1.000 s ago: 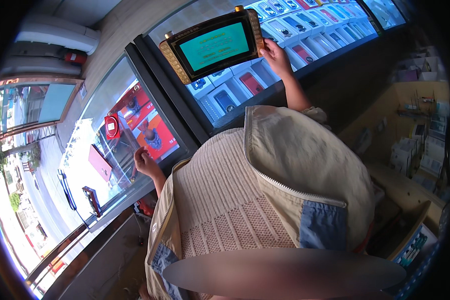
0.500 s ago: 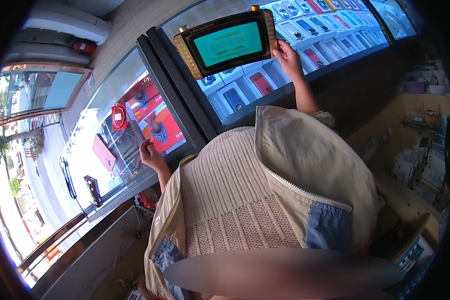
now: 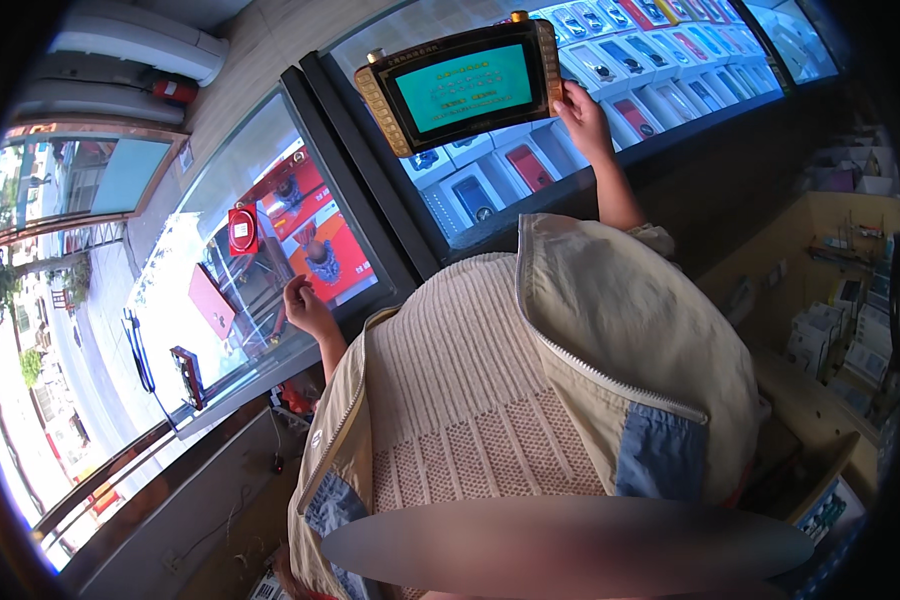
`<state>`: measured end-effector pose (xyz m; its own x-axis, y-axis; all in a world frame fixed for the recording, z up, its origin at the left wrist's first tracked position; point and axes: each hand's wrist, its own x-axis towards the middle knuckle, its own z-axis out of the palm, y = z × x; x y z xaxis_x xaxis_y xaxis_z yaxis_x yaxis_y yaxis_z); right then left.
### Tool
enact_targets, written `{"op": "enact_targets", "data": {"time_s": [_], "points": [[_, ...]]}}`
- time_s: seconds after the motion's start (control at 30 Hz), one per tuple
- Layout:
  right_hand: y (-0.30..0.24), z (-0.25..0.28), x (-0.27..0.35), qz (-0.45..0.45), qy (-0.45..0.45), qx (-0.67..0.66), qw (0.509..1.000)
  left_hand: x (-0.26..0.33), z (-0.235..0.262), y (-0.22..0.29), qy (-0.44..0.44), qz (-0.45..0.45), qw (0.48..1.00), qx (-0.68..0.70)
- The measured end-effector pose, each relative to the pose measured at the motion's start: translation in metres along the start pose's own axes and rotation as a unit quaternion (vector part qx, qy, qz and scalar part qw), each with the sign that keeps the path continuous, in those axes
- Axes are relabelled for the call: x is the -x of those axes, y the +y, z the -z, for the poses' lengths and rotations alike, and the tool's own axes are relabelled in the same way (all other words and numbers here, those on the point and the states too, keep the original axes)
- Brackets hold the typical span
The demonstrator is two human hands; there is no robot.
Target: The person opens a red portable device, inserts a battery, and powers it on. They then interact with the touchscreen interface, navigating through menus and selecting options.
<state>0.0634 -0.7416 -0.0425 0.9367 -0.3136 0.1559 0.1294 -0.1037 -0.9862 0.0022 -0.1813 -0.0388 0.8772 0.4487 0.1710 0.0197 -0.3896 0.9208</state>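
A portable video player (image 3: 465,90) with a lit turquoise screen and gold button panels on both sides stands tilted on the glass counter. My right hand (image 3: 582,120) grips its right side panel, with fingertips at the lower buttons. Small text fills the screen, and knobs stick up from the top edge. Over the front edge of the left display case, my left hand (image 3: 308,305) is loosely closed with fingers curled, and nothing shows in it. A red box with a round white-rimmed item (image 3: 241,230) lies on the glass beyond that hand.
Rows of boxed phones (image 3: 610,60) fill the lit case under the glass. A pink flat box (image 3: 212,300) and a dark upright device (image 3: 187,378) sit on the left case. A black frame (image 3: 365,170) divides the two cases. Wooden shelves with boxes (image 3: 820,330) stand at right.
The whole view has shifted slightly, so everything sits a little farther right. My right hand stays on the player's side, and my left hand keeps its curled pose.
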Motion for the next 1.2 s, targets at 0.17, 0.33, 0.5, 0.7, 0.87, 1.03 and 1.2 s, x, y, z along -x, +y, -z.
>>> {"op": "enact_targets", "data": {"time_s": [0.17, 0.33, 0.5, 0.7, 0.87, 1.03, 1.2], "points": [[-0.004, -0.001, 0.000, -0.005, -0.001, 0.009, 1.000, 0.003, -0.002, 0.007, 0.003, -0.009, 1.000, -0.006], [-0.004, -0.001, 0.000, -0.009, 0.004, 0.003, 1.000, 0.003, -0.004, 0.009, 0.003, -0.013, 1.000, -0.008], [-0.005, -0.001, 0.000, -0.008, -0.001, 0.001, 1.000, 0.003, -0.003, 0.008, 0.002, -0.012, 1.000, -0.011], [-0.007, 0.000, 0.000, -0.013, -0.002, 0.007, 1.000, 0.004, -0.003, 0.012, -0.002, -0.008, 1.000, -0.016], [-0.006, -0.001, -0.001, 0.000, -0.004, -0.006, 1.000, 0.002, -0.002, 0.006, 0.006, -0.013, 1.000, -0.014], [-0.006, 0.000, -0.001, -0.007, -0.002, -0.002, 1.000, 0.002, -0.003, 0.005, 0.005, -0.013, 1.000, -0.015], [-0.005, 0.000, -0.001, -0.005, 0.000, 0.002, 1.000, 0.003, -0.002, 0.007, 0.002, -0.016, 1.000, -0.023]]}}
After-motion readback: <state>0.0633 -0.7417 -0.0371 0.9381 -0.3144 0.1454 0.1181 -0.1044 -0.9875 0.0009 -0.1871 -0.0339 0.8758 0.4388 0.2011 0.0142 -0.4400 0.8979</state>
